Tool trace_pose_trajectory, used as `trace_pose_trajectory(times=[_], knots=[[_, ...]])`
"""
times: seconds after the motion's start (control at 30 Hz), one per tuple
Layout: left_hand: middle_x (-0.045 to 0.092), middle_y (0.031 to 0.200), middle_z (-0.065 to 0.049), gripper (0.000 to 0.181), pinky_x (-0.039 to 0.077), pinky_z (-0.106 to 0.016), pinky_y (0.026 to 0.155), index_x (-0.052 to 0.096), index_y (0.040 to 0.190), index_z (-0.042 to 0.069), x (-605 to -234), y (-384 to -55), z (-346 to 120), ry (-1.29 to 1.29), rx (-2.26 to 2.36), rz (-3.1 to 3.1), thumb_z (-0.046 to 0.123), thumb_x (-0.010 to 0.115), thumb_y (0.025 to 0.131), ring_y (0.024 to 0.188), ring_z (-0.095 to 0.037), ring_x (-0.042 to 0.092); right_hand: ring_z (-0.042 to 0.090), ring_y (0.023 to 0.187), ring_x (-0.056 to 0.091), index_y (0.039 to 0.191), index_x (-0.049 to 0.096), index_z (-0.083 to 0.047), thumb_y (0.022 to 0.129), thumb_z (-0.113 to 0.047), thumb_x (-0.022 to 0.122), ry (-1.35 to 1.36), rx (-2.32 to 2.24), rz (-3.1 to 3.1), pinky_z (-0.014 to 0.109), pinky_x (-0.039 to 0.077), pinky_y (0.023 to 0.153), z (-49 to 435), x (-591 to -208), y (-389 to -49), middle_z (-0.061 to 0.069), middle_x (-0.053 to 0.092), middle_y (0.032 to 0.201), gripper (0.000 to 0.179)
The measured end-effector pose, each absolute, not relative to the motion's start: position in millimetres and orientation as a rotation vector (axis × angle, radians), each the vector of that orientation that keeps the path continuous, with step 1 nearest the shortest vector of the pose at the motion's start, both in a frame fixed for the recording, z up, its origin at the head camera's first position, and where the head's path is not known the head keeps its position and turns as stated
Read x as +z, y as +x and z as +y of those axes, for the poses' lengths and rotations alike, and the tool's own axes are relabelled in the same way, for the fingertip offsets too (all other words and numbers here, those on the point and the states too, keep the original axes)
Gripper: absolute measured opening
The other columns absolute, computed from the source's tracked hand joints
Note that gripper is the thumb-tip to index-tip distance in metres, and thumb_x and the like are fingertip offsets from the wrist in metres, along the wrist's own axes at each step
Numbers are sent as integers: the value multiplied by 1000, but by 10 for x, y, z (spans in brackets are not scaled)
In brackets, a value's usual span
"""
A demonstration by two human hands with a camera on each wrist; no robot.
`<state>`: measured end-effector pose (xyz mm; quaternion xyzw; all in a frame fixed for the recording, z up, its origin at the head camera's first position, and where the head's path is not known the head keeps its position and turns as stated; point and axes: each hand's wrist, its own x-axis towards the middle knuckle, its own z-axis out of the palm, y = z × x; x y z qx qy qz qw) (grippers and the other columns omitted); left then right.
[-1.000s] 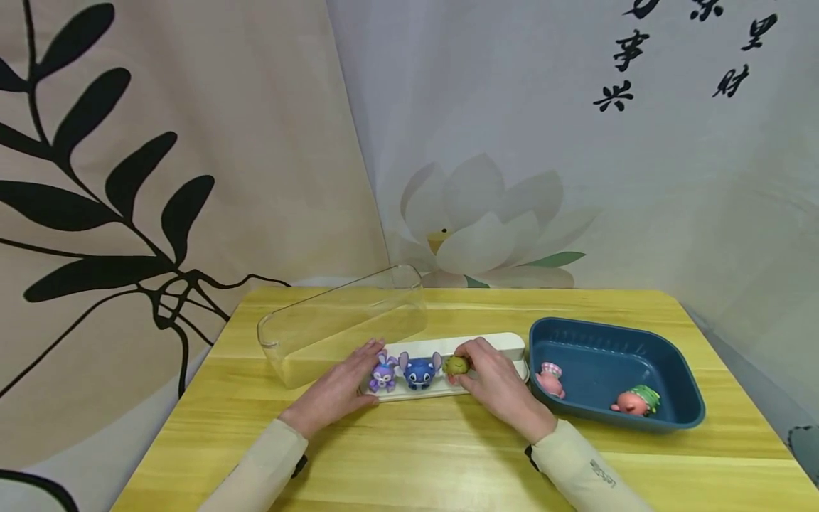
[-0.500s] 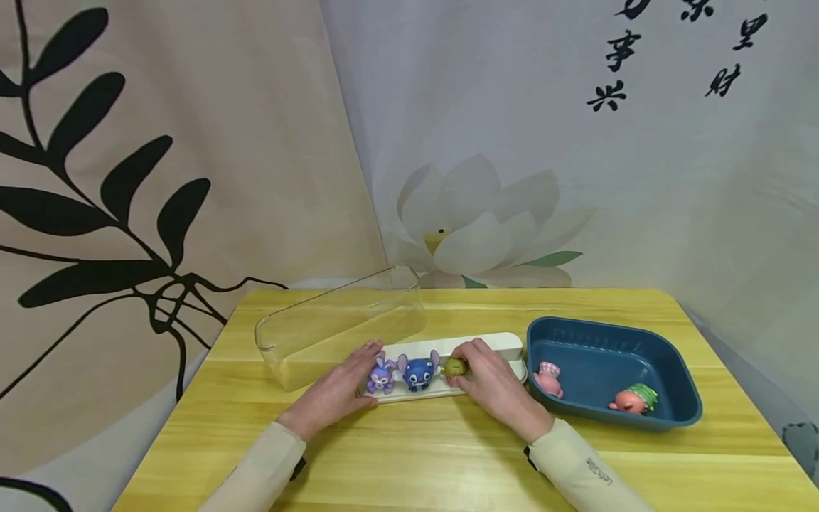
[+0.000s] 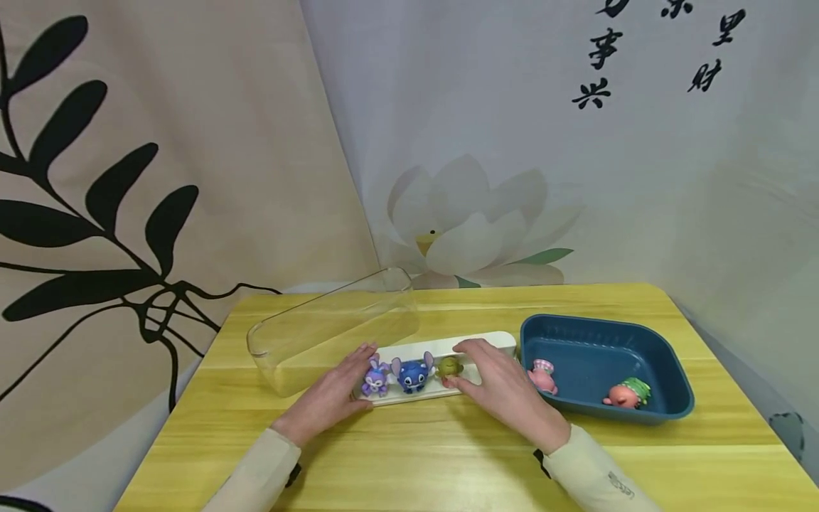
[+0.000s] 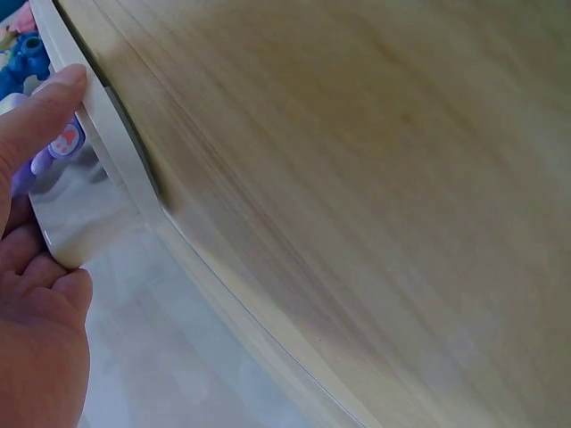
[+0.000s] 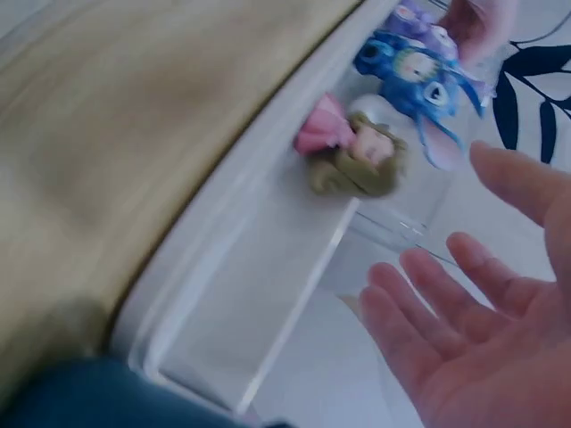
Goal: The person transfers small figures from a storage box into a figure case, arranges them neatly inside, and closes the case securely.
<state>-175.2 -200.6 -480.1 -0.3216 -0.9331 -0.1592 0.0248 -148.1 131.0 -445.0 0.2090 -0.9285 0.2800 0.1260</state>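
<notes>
My left hand (image 3: 326,395) grips the left end of a long white display base (image 3: 495,342), thumb on its front edge and fingers behind. On the base stand a purple rabbit figurine (image 3: 375,380), a blue big-eared figurine (image 3: 412,375) and a small doll figurine (image 3: 449,367) with olive-brown hair and a pink dress. My right hand (image 3: 505,390) is spread beside the doll. In the right wrist view, a gap separates the fingers of my right hand (image 5: 482,330) from the doll (image 5: 361,156). The left wrist view shows my left thumb (image 4: 53,102) pressing the base's rim.
To the right is a dark blue plastic bin (image 3: 601,321), holding a pink figurine (image 3: 542,378) and another with a green hat (image 3: 628,393). A clear plastic cover (image 3: 333,323) lies behind the base at the left. All rest on a wooden table (image 3: 409,462).
My right hand has let go of the doll figurine and spread its fingers, drawing slightly back. The doll stays on the base. My left hand keeps its hold; the head view has shifted slightly.
</notes>
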Motion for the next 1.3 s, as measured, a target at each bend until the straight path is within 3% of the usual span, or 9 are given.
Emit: trace_pose_trajectory(times=[0.2, 0.53, 0.77, 1.07, 1.3], knots=[[33, 166, -16, 89, 39, -49, 118, 38, 158, 1, -4805, -1751, -2012, -997, -504, -2882, 25, 85, 87, 152, -33, 32, 27, 122, 65, 131, 67, -13, 88, -29, 85, 583, 858, -2696, 50, 59, 97, 1482, -4307, -1349, 3, 66, 137, 50], [33, 166, -17, 89, 38, -49, 118, 38, 158, 0, -4804, -1764, -2004, -1015, -510, -2874, 25, 85, 87, 152, -33, 31, 36, 134, 55, 139, 64, -9, 92, -29, 81, 677, 743, -2583, 61, 50, 105, 1931, -4205, -1209, 9, 61, 146, 54], [33, 166, -17, 89, 39, -49, 118, 39, 157, 0, -4811, -1767, -2012, -1010, -491, -2873, 25, 86, 86, 152, -33, 32, 37, 148, 39, 147, 58, -7, 92, -28, 81, 682, 711, -2608, 50, 29, 126, 2293, -4256, -1197, 12, 52, 155, 63], [32, 166, -16, 90, 40, -50, 116, 38, 158, 1, -4810, -1759, -2017, -990, -499, -2888, 26, 86, 86, 152, -33, 32, 43, 150, 33, 153, 52, -15, 96, -45, 73, 584, 755, -2772, 72, 34, 113, 2587, -4364, -1243, 9, 45, 161, 67], [32, 166, -16, 90, 42, -50, 115, 38, 159, 2, -4807, -1762, -2010, -991, -504, -2890, 26, 86, 87, 152, -34, 32, 47, 148, 34, 155, 50, -12, 98, -43, 71, 571, 788, -2840, 74, 37, 110, 2719, -4455, -1325, 13, 44, 160, 67]])
